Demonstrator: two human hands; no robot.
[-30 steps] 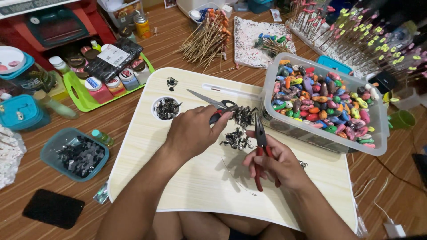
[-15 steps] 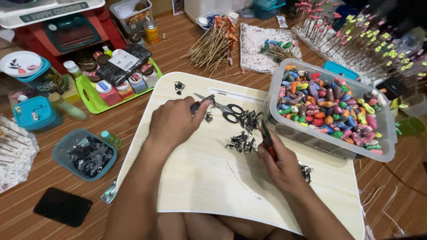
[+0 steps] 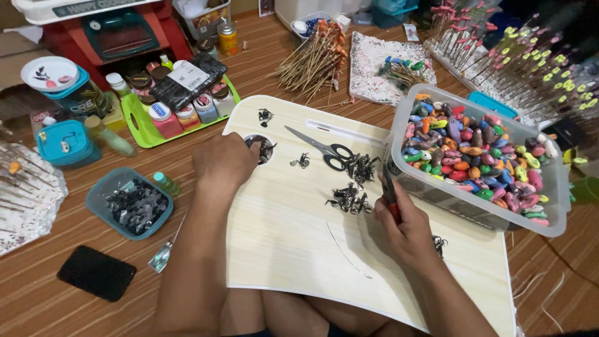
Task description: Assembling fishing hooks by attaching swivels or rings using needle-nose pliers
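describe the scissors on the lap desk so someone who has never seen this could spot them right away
Start at the pale wooden lap desk in the middle. Near its far edge, between the left hand and the clear tub of coloured beads, lie the scissors. They are the only long thing there, with silver blades and black loop handles, unlike the small dark wire pieces scattered beside them.

The left hand (image 3: 223, 163) hides its fingers; the bead bin (image 3: 437, 193) partly hides the pliers (image 3: 389, 195).

Left hand (image 3: 224, 163) flat, fingers curled; right hand (image 3: 405, 224) fisted.
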